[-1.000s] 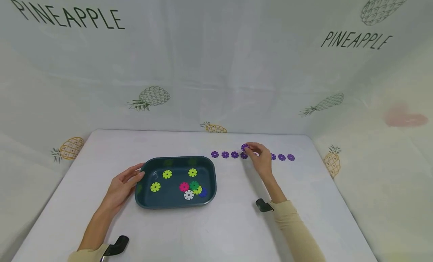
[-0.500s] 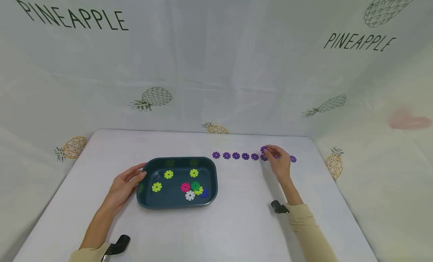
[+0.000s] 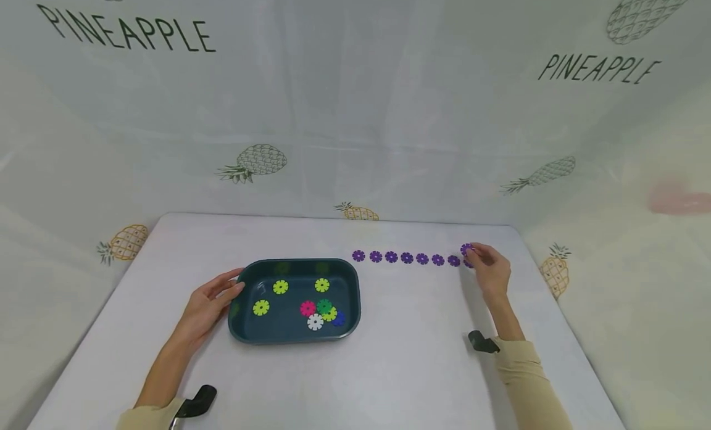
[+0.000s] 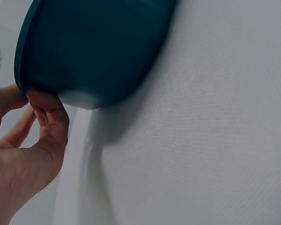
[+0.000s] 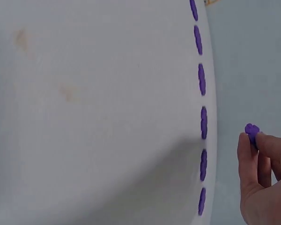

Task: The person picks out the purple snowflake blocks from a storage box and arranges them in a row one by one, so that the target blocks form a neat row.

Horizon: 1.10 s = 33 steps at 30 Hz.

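Between thumb and fingers, my right hand (image 3: 490,271) pinches a purple notched plastic disc (image 3: 466,250), shaped like a flower. It is held above the right end of a row of several similar purple discs (image 3: 407,258) on the table. In the right wrist view the held disc (image 5: 252,131) sticks up from the fingertips, apart from the row. My left hand (image 3: 204,308) holds the left end of a dark teal tray (image 3: 294,340), thumb and fingers at its rim; the left wrist view shows the thumb against the tray's outer wall (image 4: 98,56).
Several notched discs lie in the tray: yellow ones (image 3: 280,287) spread apart, and a cluster with pink (image 3: 308,308), green (image 3: 324,306), white (image 3: 315,322) and blue (image 3: 338,319). A white table (image 3: 389,374) stands before a pineapple-print curtain (image 3: 355,109).
My right hand has moved rightward along the purple row with the disc still pinched, from near its middle to its right end. The left hand keeps its place at the tray.
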### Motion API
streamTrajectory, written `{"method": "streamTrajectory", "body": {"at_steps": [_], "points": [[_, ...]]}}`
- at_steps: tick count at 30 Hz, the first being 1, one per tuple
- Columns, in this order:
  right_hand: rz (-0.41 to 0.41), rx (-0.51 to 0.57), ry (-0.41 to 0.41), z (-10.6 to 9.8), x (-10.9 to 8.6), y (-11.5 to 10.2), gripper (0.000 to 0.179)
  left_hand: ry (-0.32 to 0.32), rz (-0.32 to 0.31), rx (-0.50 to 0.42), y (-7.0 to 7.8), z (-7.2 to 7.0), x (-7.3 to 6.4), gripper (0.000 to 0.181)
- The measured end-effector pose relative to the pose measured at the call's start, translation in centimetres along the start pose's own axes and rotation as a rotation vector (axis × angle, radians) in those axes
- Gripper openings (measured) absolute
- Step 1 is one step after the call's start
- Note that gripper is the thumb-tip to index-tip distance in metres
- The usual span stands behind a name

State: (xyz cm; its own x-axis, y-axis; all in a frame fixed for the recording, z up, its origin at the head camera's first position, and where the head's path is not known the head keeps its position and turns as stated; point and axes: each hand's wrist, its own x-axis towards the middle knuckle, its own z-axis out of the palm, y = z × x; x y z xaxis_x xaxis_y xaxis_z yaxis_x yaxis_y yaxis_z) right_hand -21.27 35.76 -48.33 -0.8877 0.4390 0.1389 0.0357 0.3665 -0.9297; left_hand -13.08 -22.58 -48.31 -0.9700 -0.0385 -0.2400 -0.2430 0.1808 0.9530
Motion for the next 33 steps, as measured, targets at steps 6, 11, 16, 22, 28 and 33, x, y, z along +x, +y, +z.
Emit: {"method": "streamTrajectory", "body": {"at_steps": [6, 11, 16, 22, 28, 33], "points": [[0.04, -0.011, 0.04, -1.5, 0.5, 0.9, 0.033, -0.01, 0.007, 0.009, 0.1, 0.0, 0.2, 0.069], [0.077, -0.015, 0.064, -2.5, 1.3, 1.8, 0.033, -0.001, 0.01, 0.008, 0.2, -0.2, 0.3, 0.069], [0.167, 0.018, 0.077, -3.6, 2.1, 2.7, 0.037, 0.004, 0.004, -0.001, 0.1, -0.2, 0.2, 0.068], [0.221, -0.09, 0.095, -4.8, 2.4, 3.7, 0.041, 0.005, 0.007, -0.003, 0.1, -0.1, 0.2, 0.068], [0.225, -0.071, 0.119, -5.7, 3.0, 4.5, 0.039, 0.013, 0.006, -0.009, 0.0, 0.0, 0.2, 0.067], [0.187, -0.203, 0.112, -6.0, 3.3, 4.7, 0.035, 0.017, 0.004, -0.008, -0.1, 0.0, 0.1, 0.067]]}}
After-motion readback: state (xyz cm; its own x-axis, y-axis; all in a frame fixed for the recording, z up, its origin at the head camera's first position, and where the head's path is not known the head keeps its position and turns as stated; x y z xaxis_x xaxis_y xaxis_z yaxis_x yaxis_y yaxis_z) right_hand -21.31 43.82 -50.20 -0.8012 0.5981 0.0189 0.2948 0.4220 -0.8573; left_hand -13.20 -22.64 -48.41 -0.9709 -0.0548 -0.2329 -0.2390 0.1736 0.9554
